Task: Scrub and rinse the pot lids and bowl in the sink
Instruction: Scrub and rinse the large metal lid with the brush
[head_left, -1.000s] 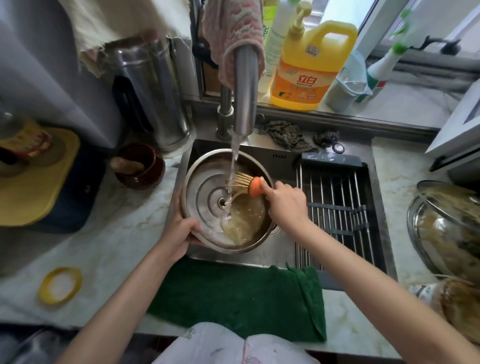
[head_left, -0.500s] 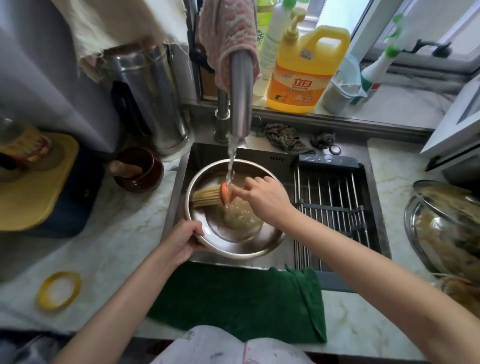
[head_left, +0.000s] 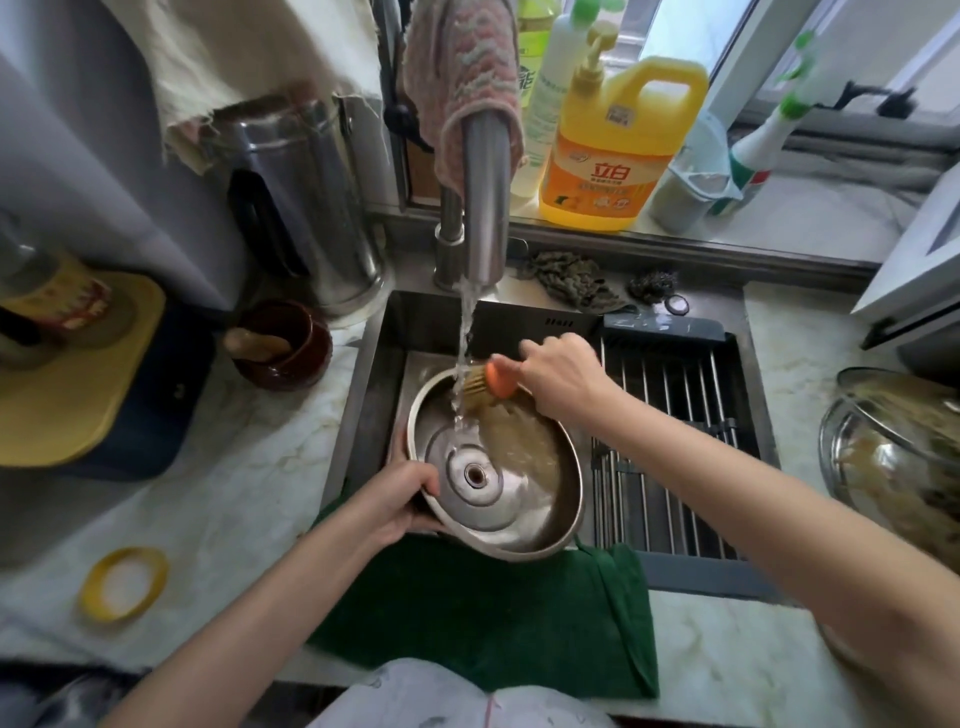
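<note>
Firstly, the left hand (head_left: 400, 504) grips the near-left rim of the lid (head_left: 498, 483), with the fingers curled round its edge. The right hand (head_left: 558, 379) is closed round the orange handle of a brush (head_left: 498, 379) and holds it above the far rim of the lid, with the bristles pointing left into the water. The lid is steel, turned inside up and tilted, and it is in the left part of the sink (head_left: 379, 364). Water runs from the tap (head_left: 485, 208) past the bristles onto the lid, and brownish water covers the right side of the lid. Right of the lid, a rack (head_left: 675, 441) of metal bars fills the rest of the sink. A green towel (head_left: 493, 613) lies over the near edge. A yellow jug (head_left: 618, 145) stands on the far sill. On the tabletop (head_left: 249, 467) at the left are a brown cup (head_left: 283, 343) and a yellow ring (head_left: 124, 582). A dirty steel bowl (head_left: 831, 457) stands at the right.
</note>
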